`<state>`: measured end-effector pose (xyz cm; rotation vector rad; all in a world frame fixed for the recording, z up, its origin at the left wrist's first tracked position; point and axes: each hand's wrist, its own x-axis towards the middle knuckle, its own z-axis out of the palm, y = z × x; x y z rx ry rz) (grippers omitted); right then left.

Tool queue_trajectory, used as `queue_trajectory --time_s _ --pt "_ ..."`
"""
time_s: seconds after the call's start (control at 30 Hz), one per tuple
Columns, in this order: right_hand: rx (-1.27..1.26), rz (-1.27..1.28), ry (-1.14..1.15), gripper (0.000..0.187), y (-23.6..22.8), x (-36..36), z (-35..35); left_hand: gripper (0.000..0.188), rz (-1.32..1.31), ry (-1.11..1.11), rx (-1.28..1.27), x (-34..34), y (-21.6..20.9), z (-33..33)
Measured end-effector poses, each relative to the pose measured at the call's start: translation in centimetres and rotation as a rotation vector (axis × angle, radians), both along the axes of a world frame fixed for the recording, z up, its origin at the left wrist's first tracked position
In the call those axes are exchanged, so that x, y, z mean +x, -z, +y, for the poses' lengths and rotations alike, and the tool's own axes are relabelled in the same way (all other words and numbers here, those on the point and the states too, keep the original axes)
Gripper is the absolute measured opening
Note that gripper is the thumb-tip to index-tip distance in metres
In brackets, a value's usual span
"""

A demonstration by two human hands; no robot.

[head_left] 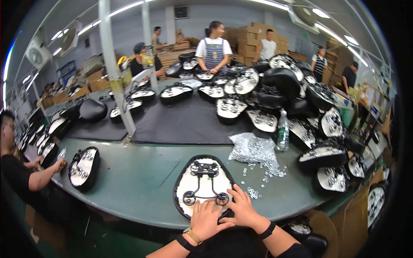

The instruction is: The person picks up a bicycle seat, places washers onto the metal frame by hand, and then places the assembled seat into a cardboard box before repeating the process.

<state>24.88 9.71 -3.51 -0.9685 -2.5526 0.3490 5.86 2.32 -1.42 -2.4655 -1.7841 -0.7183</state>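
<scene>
**Left hand (205, 221) and right hand (244, 210) on an upturned saddle (206, 185)**

At the far left a worker (16, 172) in a dark top stands by a row of saddles (47, 151), arms stretched toward the table. Next, near the table's left end, one loose saddle (81, 168) lies with its pale underside and springs showing. A metal post (116, 69) rises behind, and a dark mat (183, 122) covers the table's far part.

At the middle of the near edge, on the bare green table (129, 180), sits the saddle being handled, underside up, its black frame (204, 167) on top and its two coils toward the person. The left hand lies over the near end between the coils, fingers extended and slightly parted. Just beside it, the right hand reaches over the right coil (222, 198) and the rim, fingers parted; whether its fingertips pinch anything, I cannot tell.

Farther right, a clear bag (253, 147) of small metal rings lies on the table, with loose rings (254, 193) scattered in front of it. A bottle (283, 131) stands just right of the bag. Beyond, a heap (279, 88) of saddles fills the right side.
</scene>
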Motion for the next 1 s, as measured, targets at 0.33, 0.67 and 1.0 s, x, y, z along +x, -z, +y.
queue_trajectory --time_s 0.33,0.67,1.0 --pt "-0.056 0.061 0.059 0.07 -0.5 -0.4 -0.4 0.102 0.064 -0.011 -0.031 0.5 0.1 -0.2" --pt "0.297 -0.056 0.12 0.068 -2.3 -1.0 -2.1 0.088 0.064 -0.093 0.037 1.1 1.7 0.2" --pt "0.183 0.05 0.13 0.067 -0.6 -0.5 -2.1 0.09 0.044 -0.056 -0.124 1.0 0.2 0.3"
